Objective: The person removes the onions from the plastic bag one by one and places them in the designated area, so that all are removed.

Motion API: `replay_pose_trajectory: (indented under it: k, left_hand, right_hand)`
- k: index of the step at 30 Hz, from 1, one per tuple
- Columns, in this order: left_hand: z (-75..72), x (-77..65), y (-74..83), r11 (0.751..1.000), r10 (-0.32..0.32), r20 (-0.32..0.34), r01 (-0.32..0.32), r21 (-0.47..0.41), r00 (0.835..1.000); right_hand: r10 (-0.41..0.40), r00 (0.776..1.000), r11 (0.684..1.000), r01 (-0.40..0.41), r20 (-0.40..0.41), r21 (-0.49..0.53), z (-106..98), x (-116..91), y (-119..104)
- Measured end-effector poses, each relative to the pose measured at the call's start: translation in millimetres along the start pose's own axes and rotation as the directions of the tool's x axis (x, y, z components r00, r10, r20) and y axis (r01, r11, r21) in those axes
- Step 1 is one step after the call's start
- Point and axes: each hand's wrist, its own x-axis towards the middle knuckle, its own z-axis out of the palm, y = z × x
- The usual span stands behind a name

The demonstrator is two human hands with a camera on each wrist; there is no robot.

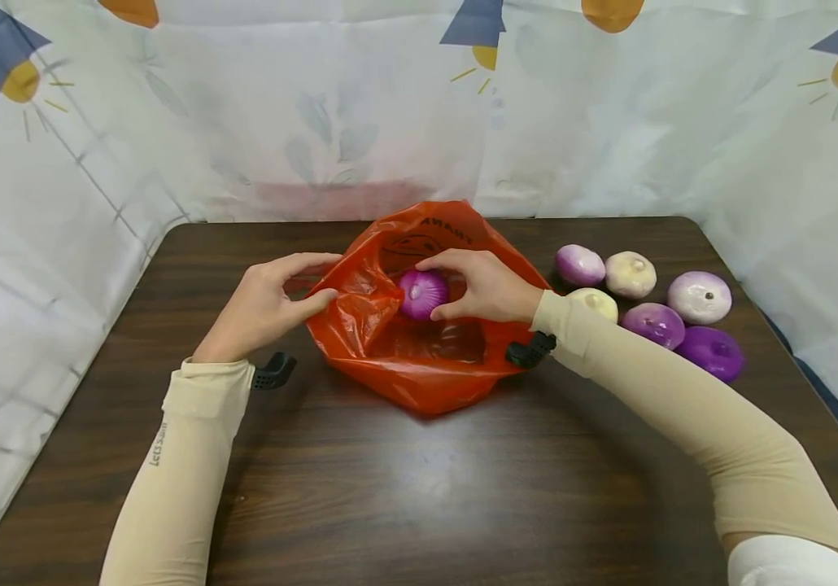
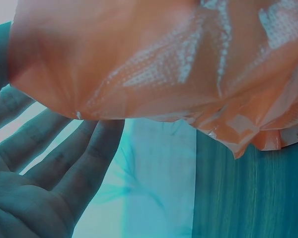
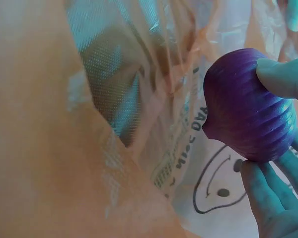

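Note:
A red-orange plastic bag (image 1: 419,391) with dark printing and a smiley face lies open on the table. My left hand (image 1: 261,305) holds its left rim, thumb on the near side and fingers reaching behind the plastic; in the left wrist view, the bag (image 2: 139,64) hides the fingertips. In the bag's mouth, my right hand (image 1: 488,285) grips a purple onion (image 1: 422,295) between thumb and fingers. The right wrist view shows this ridged onion (image 3: 248,109) from the side, with the thumb on top and fingers below, against the printed plastic.
Right of the bag, several onions lie grouped on the dark wooden table (image 1: 390,505): whitish ones (image 1: 630,274), pale purple ones (image 1: 580,265) and a deep purple one (image 1: 712,352). The right forearm passes in front of them. A patterned white cloth (image 1: 404,106) hangs behind the table.

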Motion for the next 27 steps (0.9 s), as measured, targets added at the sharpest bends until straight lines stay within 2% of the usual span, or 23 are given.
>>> replay_pose_trajectory:
  k: [6, 21, 27]
  left_hand:
    - [-0.3, 0.5, 1.3, 0.999, -0.038, 0.015, 0.038, -0.011, 0.999]
    - [0.7, 0.5, 2.4, 0.999, -0.054, 0.017, 0.054, -0.009, 0.998]
    - [-0.7, -0.6, 4.4, 0.998, -0.067, 0.023, 0.067, -0.001, 0.997]
  right_hand:
    - [0.007, 1.000, 1.000, -0.006, -0.016, 0.023, -8.7, -12.5, -3.1]
    - [-0.006, 0.998, 0.997, 0.011, -0.057, 0.078, -25.0, -41.6, -4.4]
    - [0.012, 0.998, 0.994, -0.005, -0.066, 0.107, -31.4, -53.1, -4.6]
